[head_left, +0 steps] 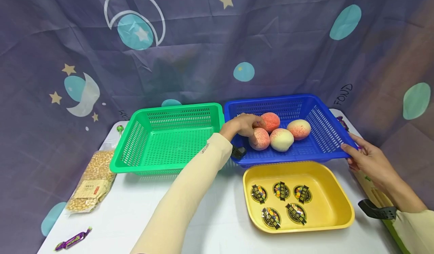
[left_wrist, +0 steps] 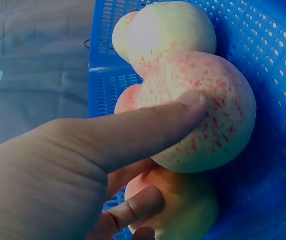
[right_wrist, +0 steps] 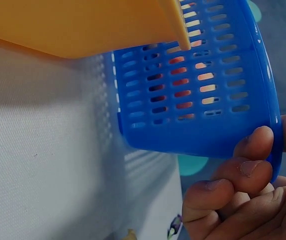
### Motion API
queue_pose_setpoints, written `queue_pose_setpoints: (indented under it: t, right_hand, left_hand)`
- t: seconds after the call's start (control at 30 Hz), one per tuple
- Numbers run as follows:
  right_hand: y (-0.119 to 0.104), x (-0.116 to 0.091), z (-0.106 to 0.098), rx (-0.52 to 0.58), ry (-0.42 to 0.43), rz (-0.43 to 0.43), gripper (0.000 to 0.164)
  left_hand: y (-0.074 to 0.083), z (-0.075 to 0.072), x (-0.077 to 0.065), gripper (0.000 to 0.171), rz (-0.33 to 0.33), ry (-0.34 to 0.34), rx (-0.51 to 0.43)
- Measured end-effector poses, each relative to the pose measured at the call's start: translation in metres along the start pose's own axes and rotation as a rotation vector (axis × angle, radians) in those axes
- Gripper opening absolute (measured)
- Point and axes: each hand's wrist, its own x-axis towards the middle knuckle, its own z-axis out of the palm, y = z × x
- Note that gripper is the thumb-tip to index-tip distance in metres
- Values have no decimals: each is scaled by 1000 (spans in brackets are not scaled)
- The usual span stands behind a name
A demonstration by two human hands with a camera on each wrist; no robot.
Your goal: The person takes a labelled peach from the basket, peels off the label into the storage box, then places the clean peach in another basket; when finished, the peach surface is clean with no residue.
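Observation:
My left hand reaches into the blue basket and holds a speckled pink peach. In the left wrist view the thumb lies across that peach, with fingers curled behind it, partly hidden. Around it sit a redder peach, a pale peach and a yellow-pink peach. Another peach shows by the fingers in the left wrist view. My right hand grips the basket's right front rim, thumb on top and fingers curled below, as the right wrist view also shows.
A green basket stands left of the blue one. In front is a yellow tray with several round fruit stickers. A bag of kernels, a purple wrapped candy and a lollipop lie at the left.

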Motion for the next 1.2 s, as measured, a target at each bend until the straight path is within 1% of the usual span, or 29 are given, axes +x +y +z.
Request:
queue_pose_setpoints:
  t: [0.13,0.3,0.5,0.67,0.8,1.03,1.2]
  right_hand:
    - [-2,0,1,-10,-3,3,78]
    - [-3,-1,2,-13,-1,5,78]
    - [-3,-1,2,-3,-9,2,77]
    - [-4,-1,2,-3,-16,4,78]
    - [-4,-1,3,0,-16,4,78]
    - [-3,-1,3,-2,-7,4,79]
    - [-2,-2,1,-5,-5,10,79]
  left_hand:
    - [-1,0,-1,65,3,-2,-35]
    - [-1,-1,-3,62,19,-25,-82]
    - [2,-3,-6,62,37,-36,-69]
    - [5,-5,-8,64,24,-44,-50]
    - [7,-7,-11,63,21,-48,-60]
    - [7,-12,-22,58,105,-8,-128]
    - [4,-16,-33,57,158,9,-192]
